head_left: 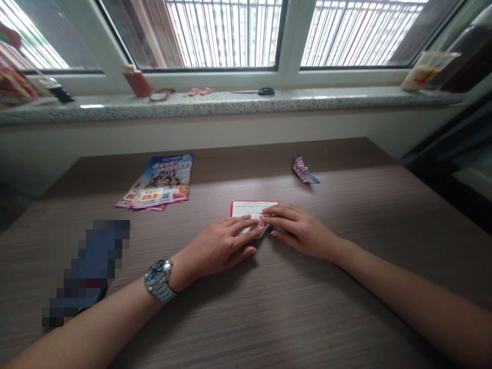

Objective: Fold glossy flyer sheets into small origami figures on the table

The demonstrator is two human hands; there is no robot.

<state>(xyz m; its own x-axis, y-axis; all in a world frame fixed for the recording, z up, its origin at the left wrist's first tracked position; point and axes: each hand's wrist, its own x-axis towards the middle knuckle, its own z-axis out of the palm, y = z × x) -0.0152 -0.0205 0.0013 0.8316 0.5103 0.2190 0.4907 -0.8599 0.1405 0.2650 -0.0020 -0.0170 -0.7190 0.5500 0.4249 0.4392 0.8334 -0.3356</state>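
Observation:
A small white sheet of paper with a red border (244, 207) lies on the brown table, its near part folded toward a point. My left hand (221, 243) rests on its near left side with fingers stretched out, and a metal watch (158, 277) circles that wrist. From the right, my right hand (302, 229) lays its extended fingers on the paper's right side. The fingertips of both hands nearly meet over a small red mark. My fingers cover much of the lower fold.
Printed flyers (165, 179) lie stacked at the back left. A folded patterned paper piece (303, 171) stands at the back right. A pixelated dark blue object (92, 266) is beside my left forearm. Scissors (265, 91) and a plastic cup (421, 74) are on the stone windowsill (215, 106).

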